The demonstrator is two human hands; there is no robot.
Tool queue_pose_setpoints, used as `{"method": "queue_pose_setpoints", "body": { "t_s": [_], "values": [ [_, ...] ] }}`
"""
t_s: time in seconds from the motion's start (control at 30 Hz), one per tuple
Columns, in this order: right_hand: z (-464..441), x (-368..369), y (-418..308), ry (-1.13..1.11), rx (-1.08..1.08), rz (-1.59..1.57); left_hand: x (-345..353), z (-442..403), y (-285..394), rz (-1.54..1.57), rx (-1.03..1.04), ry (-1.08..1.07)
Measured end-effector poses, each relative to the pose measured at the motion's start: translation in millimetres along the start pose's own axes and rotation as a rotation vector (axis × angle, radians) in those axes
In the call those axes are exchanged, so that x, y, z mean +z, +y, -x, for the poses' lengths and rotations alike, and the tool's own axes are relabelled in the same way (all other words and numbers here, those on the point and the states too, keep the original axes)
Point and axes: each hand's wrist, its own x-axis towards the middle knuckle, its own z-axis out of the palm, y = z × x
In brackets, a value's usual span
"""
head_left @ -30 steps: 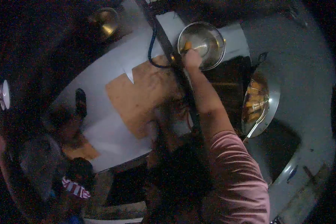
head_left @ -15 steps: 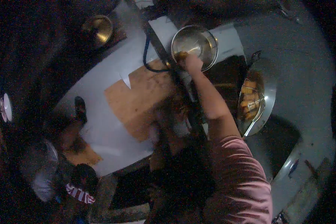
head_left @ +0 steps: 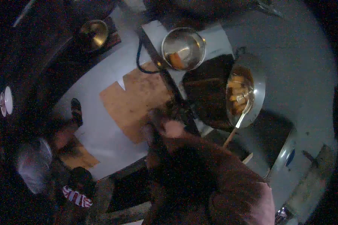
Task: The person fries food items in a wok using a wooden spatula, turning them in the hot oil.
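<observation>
My right hand [head_left: 172, 128] is low in the middle, in front of my body, its fingers dark and smeared. Close beside it, my left hand [head_left: 150, 131] is a dim blur over the near edge of the cardboard [head_left: 127, 101]. Whether either one holds something is hidden by the dark. Beyond them stands a steel bowl [head_left: 195, 56] with an orange-brown piece of food [head_left: 175, 60] at its bottom. To the right, a wide pan [head_left: 259, 88] contains several golden-brown pieces [head_left: 237, 84], and a wire skimmer [head_left: 245, 112] with a wooden handle rests in it.
A person's foot in a dark sandal [head_left: 76, 110] is on the pale floor at left, near a second cardboard piece [head_left: 80, 157]. A brass-coloured round vessel [head_left: 95, 35] is at the upper left. A dark blue hose [head_left: 139, 56] curves beside the bowl.
My right hand has left the steel bowl and come back toward my left hand. An orange-brown piece now shows in the bowl. The view has shifted slightly.
</observation>
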Motion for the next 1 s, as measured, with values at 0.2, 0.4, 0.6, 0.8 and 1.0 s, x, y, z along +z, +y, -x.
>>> {"method": "queue_pose_setpoints", "body": {
  "t_s": [0.2, 0.4, 0.6, 0.8, 1.0],
  "values": [
    [134.5, 48.7, -4.7, -0.278, -0.215, -0.113, 27.3, 47.6, -18.7, -0.019, 0.098, 0.019],
    [206.1, -25.8, -4.0, -0.292, -0.137, -0.274, 34.8, 70.7, -31.9, -0.095, 0.235, 0.073],
    [194.5, -110.7, 87.2, 0.230, -0.063, -0.508, 0.4, 38.6, -14.7, -0.282, 0.083, 0.431],
    [138.9, -134.9, 199.4, 0.231, 0.067, -1.638, -39.2, 57.7, 58.2, -0.094, -0.006, 0.628],
    [215.5, -118.7, 35.5, 0.226, -0.502, -0.713, -44.1, 103.5, 20.5, -0.122, 0.093, 0.818]
  ]
}}
